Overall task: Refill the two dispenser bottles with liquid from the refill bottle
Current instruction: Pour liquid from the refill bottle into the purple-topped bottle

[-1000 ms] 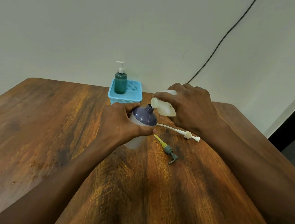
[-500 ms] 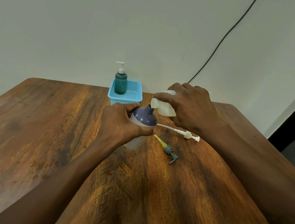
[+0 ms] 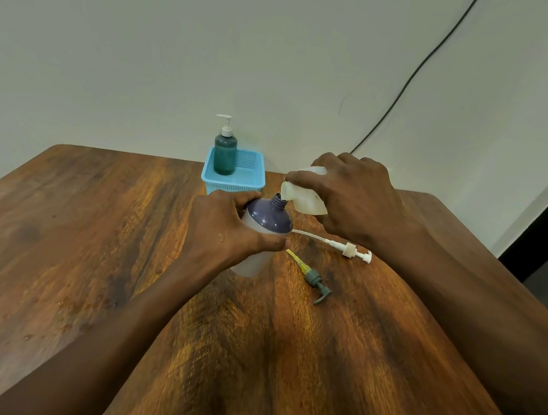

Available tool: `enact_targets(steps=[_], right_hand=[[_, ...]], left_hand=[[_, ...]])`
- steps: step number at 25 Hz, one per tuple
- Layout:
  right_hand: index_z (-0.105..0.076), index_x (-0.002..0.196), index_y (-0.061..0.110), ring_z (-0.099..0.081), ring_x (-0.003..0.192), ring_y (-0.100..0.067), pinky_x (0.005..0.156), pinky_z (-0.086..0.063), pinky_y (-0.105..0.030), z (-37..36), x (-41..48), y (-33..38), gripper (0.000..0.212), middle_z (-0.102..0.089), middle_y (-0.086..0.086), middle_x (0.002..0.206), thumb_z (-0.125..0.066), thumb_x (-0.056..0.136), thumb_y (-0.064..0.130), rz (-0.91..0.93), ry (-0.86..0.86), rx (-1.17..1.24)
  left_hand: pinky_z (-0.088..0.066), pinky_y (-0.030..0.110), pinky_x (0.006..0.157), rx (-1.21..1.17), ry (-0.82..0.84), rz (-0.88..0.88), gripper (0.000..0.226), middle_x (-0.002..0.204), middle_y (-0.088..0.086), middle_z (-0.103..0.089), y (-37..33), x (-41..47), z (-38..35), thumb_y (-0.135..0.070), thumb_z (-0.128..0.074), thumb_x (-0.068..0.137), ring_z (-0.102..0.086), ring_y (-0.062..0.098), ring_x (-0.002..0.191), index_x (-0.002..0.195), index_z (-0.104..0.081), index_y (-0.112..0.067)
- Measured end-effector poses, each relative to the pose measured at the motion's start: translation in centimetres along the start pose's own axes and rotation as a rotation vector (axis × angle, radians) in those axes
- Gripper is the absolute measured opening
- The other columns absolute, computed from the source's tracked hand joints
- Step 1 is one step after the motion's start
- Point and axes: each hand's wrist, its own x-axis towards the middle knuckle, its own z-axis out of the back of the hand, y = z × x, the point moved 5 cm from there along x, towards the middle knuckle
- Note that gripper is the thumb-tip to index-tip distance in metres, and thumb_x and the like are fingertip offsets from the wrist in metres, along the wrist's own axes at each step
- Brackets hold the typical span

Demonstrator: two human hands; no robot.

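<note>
The person's left hand (image 3: 228,232) is wrapped around a white dispenser bottle (image 3: 263,237) with a dark purple shoulder, its fingers (image 3: 270,242) closed on the upper body so that the bottle stands on the wooden desk (image 3: 63,250) near the middle of the view. The threaded neck (image 3: 278,201) of this bottle is uncapped. The right hand (image 3: 356,200) grips a pale, translucent refill bottle (image 3: 305,197) from above, fingers curled closed over its top and sides, and holds it tipped over so that its mouth sits right at the open neck of the dispenser bottle; whether liquid is running cannot be told. Just to the right of the held bottle, two pump heads lie flat on the desk: a white pump (image 3: 352,250) with a long white tube pointing back toward the bottle, and nearer the person a grey pump (image 3: 317,281) with a short yellow tube. At the far edge of the desk, against the pale wall (image 3: 114,32), a light blue basket (image 3: 235,176) holds a second dispenser bottle (image 3: 224,153), upright, filled with dark green liquid and fitted with a white pump top. A black cable (image 3: 417,69) runs diagonally down the wall behind the right hand.
</note>
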Motion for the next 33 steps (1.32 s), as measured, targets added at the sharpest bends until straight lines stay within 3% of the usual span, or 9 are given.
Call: enact_targets(steps=[33], right_hand=[[-0.051, 0.141, 0.041, -0.066, 0.099, -0.033, 0.078, -0.054, -0.045, 0.64, 0.17, 0.09, 0.072, -0.066, -0.012, 0.122, -0.083, 0.077, 0.037, 0.005, 0.009, -0.002]], left_hand=[[-0.062, 0.035, 0.08, -0.019, -0.014, -0.016, 0.074, 0.106, -0.013, -0.074, -0.23, -0.02, 0.28, -0.07, -0.088, 0.053, -0.069, 0.005, 0.096, 0.113, -0.073, -0.031]])
